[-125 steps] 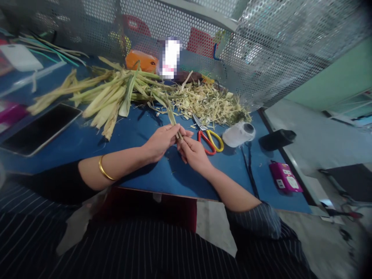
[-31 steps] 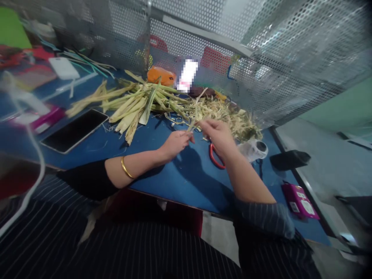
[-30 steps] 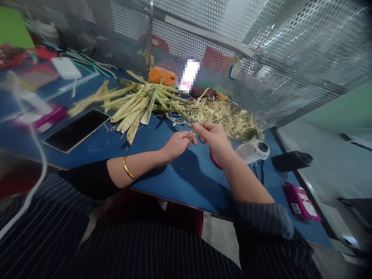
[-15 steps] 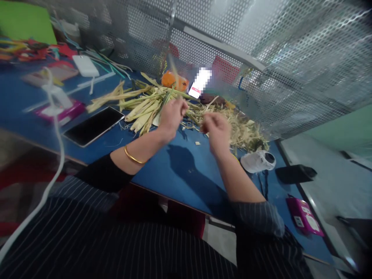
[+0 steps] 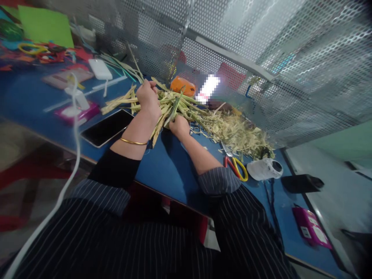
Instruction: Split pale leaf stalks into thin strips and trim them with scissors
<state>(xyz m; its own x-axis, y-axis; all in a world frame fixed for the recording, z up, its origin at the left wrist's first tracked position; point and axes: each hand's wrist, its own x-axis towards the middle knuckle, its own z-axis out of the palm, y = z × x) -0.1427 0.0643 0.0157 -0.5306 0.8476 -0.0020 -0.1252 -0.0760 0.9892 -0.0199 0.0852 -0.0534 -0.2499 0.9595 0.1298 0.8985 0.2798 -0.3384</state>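
A bundle of dried, pale green-yellow leaf strips (image 5: 167, 101) lies across the far middle of the blue table. My left hand (image 5: 147, 95) is closed above the bundle's left side, and a thin leaf strip (image 5: 135, 61) sticks up from it. Lower and to the right, my right hand (image 5: 179, 127) pinches the near end of a darker green leaf strip (image 5: 175, 108) at the bundle's front. Its fingertips are partly hidden. To the right spreads a heap of shredded leaf scraps (image 5: 238, 133). Scissors (image 5: 236, 166) with red and yellow handles lie before the heap, beside my right sleeve.
A phone (image 5: 107, 128) lies left of the bundle. Behind stand an orange packet (image 5: 183, 86), a lit phone (image 5: 207, 89) and a perforated metal screen (image 5: 232, 38). A thread cone (image 5: 264, 169), black case (image 5: 302, 183) and purple pack (image 5: 310, 226) lie right. A white cable (image 5: 74, 155) hangs left.
My left hand has moved left and up with a thin strip in it. My right hand has moved left onto the green strip, uncovering the scissors. The view has shifted slightly.
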